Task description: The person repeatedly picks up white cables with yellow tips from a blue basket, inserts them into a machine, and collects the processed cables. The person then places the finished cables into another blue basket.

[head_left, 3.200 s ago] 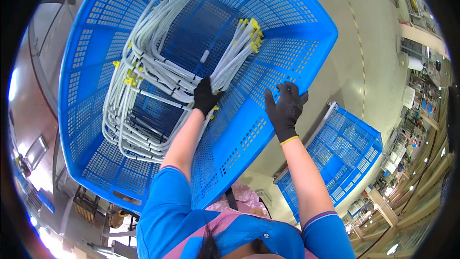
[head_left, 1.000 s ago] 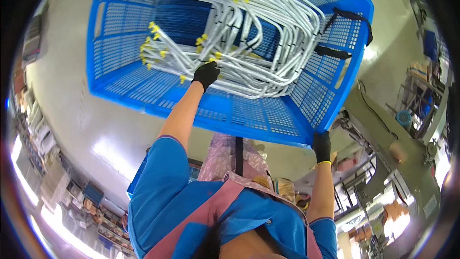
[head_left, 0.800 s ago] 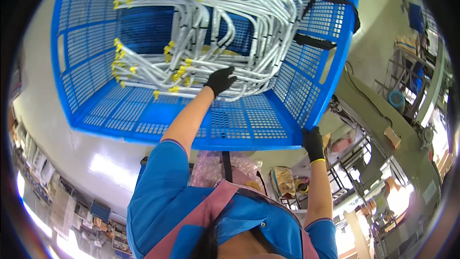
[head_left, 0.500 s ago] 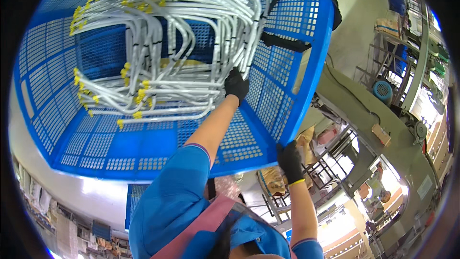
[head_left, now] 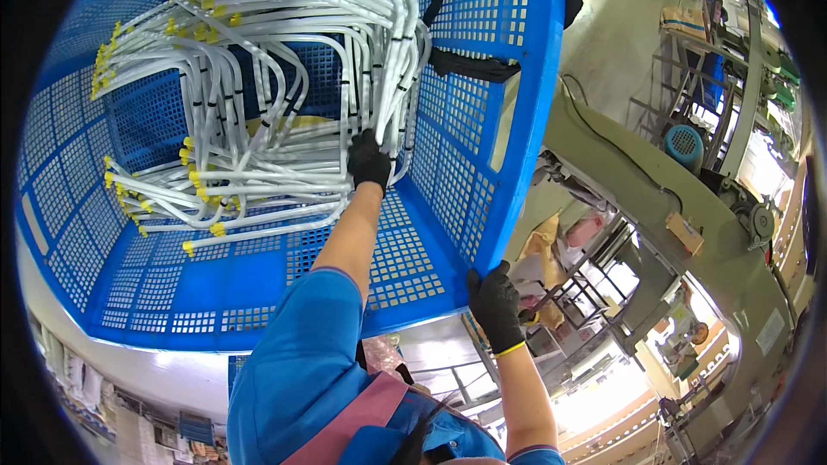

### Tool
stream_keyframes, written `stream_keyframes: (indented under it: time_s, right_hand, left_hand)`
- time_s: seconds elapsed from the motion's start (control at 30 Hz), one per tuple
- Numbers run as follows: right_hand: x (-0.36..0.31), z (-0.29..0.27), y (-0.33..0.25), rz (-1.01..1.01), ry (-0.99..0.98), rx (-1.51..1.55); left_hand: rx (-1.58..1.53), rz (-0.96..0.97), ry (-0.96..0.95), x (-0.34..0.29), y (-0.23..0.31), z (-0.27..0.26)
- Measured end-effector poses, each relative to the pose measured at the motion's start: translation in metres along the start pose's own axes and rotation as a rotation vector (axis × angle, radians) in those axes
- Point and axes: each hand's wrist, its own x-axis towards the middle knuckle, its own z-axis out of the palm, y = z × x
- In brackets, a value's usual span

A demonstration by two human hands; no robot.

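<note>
A big blue plastic basket point(head_left: 228, 280) with grid-like perforated walls fills the left and middle of the head view. Inside it lies a stack of bent white tubes point(head_left: 284, 174) with yellow end caps and black bands. My left hand point(head_left: 369, 161), in a black glove, reaches into the basket and is closed at the right end of the lower tubes; its fingertips are partly hidden among them. At the basket's near right corner, my right hand point(head_left: 497, 308), gloved in black with a yellow cuff, grips the rim.
Black straps point(head_left: 474, 66) hang on the basket's right wall. Right of it stands a greenish machine frame point(head_left: 637, 174) with a blue round motor point(head_left: 683, 145). Brown wrapping point(head_left: 544, 250) lies on a metal rack beyond my right hand. Another person point(head_left: 689, 340) is at the lower right.
The basket with its tubes has shifted left and slightly nearer in the picture, more than the machinery behind. Both my hands have moved left along with it, keeping their places on it.
</note>
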Motion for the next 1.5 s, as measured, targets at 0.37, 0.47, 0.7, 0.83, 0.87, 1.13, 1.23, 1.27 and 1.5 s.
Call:
stream_keyframes:
  time_s: [0.37,0.47,0.7,0.83,0.87,1.13,1.23,1.27,1.5]
  right_hand:
    - [-0.002,0.002,-0.005,0.056,0.010,0.085]
    - [-0.003,0.003,-0.006,0.071,0.014,0.061]
    - [-0.002,0.005,-0.005,0.001,0.105,0.004]
    - [0.000,0.005,-0.003,-0.033,0.113,0.002]
    - [0.000,0.005,-0.002,-0.037,0.114,0.001]
    - [0.004,0.005,-0.002,0.001,0.086,0.027]
    - [0.005,0.005,-0.002,-0.001,0.090,0.038]
    - [0.005,0.004,-0.002,-0.004,0.085,0.053]
    - [0.008,0.003,0.002,-0.010,0.025,0.076]
  left_hand:
    - [0.157,0.022,0.102,-0.047,-0.045,0.017]
    - [0.063,0.021,0.244,-0.053,-0.046,0.034]
    - [-0.160,-0.117,-0.274,-0.012,-0.075,0.034]
    - [-0.398,-0.116,-0.448,-0.014,-0.081,0.002]
    - [-0.510,-0.208,-0.579,-0.015,-0.080,-0.012]
    - [-0.702,-0.012,-0.667,-0.050,-0.081,-0.093]
    - [-0.504,0.038,-0.561,-0.046,-0.098,-0.087]
    - [-0.434,-0.002,-0.541,-0.042,-0.104,-0.081]
    - [-0.347,-0.047,-0.441,-0.036,-0.124,-0.020]
